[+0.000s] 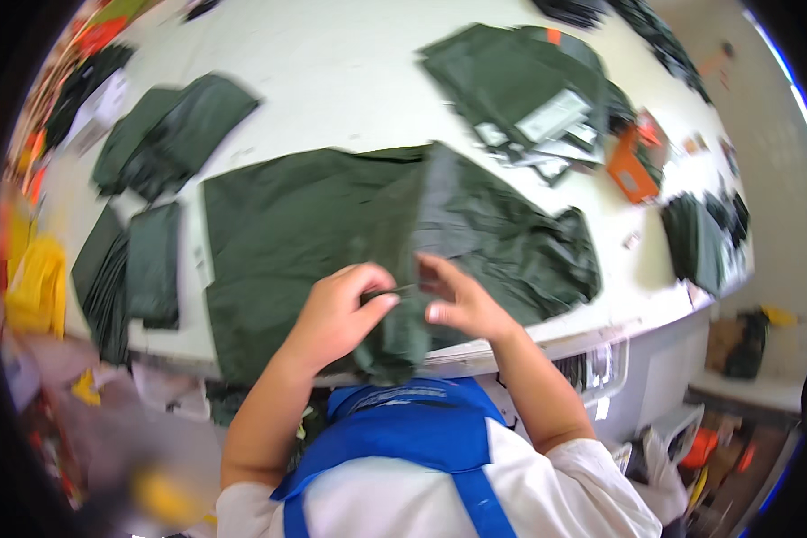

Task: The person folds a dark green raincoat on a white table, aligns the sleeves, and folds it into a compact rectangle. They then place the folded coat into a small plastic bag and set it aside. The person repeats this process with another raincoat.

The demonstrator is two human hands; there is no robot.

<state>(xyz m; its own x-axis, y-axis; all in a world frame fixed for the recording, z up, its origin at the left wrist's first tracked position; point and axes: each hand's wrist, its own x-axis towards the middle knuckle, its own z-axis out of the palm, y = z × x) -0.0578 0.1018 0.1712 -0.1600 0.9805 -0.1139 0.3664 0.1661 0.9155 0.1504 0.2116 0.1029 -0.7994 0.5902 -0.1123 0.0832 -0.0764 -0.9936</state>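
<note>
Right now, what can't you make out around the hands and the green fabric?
- Head view: what the left hand and right hand pinch; too small, blurred.
- Dark green garment: near edge hangs over the table rim, hidden by the forearms.
- Packaged pieces: labels blurred.
- Lower left floor: smeared by blur.

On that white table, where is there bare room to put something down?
The table is bare at the far middle, between the folded dark pieces and the garment pile with tags. The near edge is crowded: the spread green garment under both hands.
</note>
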